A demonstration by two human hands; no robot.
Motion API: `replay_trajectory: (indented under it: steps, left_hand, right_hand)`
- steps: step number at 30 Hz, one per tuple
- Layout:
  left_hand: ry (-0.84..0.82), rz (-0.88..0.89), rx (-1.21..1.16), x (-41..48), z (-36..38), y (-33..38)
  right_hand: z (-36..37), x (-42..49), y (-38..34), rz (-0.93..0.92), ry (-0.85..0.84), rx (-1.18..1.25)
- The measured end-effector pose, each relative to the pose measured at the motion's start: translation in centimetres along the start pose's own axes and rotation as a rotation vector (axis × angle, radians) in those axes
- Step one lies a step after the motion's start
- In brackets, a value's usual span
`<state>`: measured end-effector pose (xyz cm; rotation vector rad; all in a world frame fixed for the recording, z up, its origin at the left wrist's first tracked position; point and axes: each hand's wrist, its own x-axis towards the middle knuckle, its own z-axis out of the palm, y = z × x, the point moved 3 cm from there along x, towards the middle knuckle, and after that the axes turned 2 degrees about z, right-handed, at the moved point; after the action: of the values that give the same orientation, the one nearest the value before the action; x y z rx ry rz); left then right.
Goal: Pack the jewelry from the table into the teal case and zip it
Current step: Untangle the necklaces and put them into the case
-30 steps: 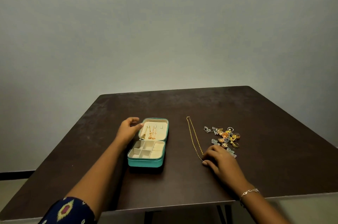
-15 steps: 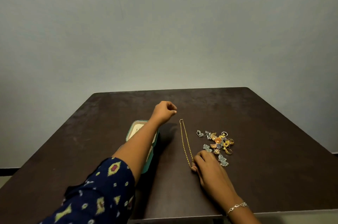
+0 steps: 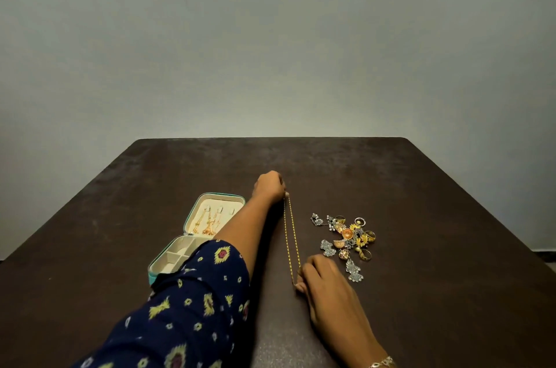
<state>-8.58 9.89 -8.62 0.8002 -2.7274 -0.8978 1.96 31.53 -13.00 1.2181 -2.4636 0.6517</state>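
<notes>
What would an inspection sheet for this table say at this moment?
Surface: dark brown table, matt, with worn patches.
Job's things: teal case lies open, with gold earrings hung in its lid, and the visible tray compartments look empty. Gold chain is stretched straight to the right of the case. Pile of earrings and rings lies right of the chain.
Clutter: nothing seen.
Grips: left hand pinches the chain's far end, its arm crossing over the case. Right hand pinches the near end.
Cables: nothing seen.
Surroundings: plain grey wall behind the table, patterned navy sleeve on the left arm, bracelet on the right wrist.
</notes>
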Motion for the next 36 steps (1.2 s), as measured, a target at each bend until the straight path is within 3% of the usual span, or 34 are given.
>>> replay_trajectory:
  steps: [13, 25, 31, 36]
  left_hand:
    - [0.057, 0.058, 0.178, -0.3, 0.4, 0.8]
    - [0.040, 0.007, -0.484, -3.9, -4.0, 2.5]
    - [-0.002, -0.023, -0.621, -7.8, -5.8, 2.3]
    - [0.012, -0.023, -0.697, -10.4, -6.6, 1.9]
  right_hand:
    - [-0.1, 0.2, -0.1, -0.045, -0.006, -0.002]
    - [-2.1, -0.4, -1.5, -0.356, 0.032, 0.086]
    - [-3.1, -1.8, -2.0, -0.307, 0.024, 0.207]
    - [-4.5, -2.1, -3.0, -0.189, -0.115, 0.333]
